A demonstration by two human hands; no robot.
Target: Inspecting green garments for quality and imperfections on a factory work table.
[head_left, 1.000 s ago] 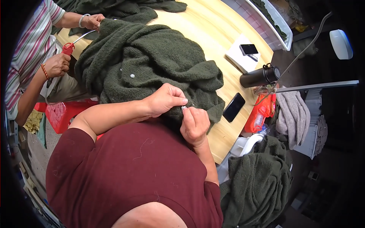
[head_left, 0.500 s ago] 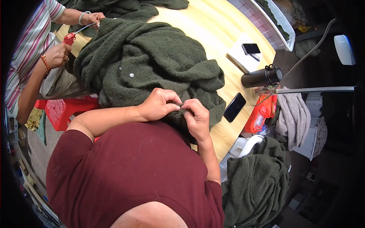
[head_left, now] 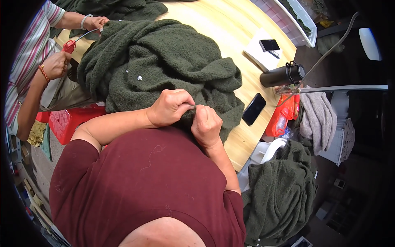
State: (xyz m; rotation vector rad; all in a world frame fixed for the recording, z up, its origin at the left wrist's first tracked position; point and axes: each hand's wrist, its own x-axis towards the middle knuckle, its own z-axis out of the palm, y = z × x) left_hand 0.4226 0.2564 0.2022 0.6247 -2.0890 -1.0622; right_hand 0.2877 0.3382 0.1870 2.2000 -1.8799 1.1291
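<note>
Fingers (head_left: 184,108) of left hand (head_left: 169,108) and right hand (head_left: 207,126) pinched closed, tips nearly meeting, on a bit of dark green knit (head_left: 173,53); anything smaller between tips hidden. Landmark, biggest thing: wood-look table (head_left: 230,31). Knit heaped over table's near left part. Black bottle (head_left: 277,77) on table's right edge. Dark phone (head_left: 254,109) flat near table's right edge, near side of bottle. Shiny round button (head_left: 140,78) on knit, toward table's left side.

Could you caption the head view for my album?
Left hand and right hand pinch dark green knitwear; a co-worker holds a red-handled tool nearby.
</note>
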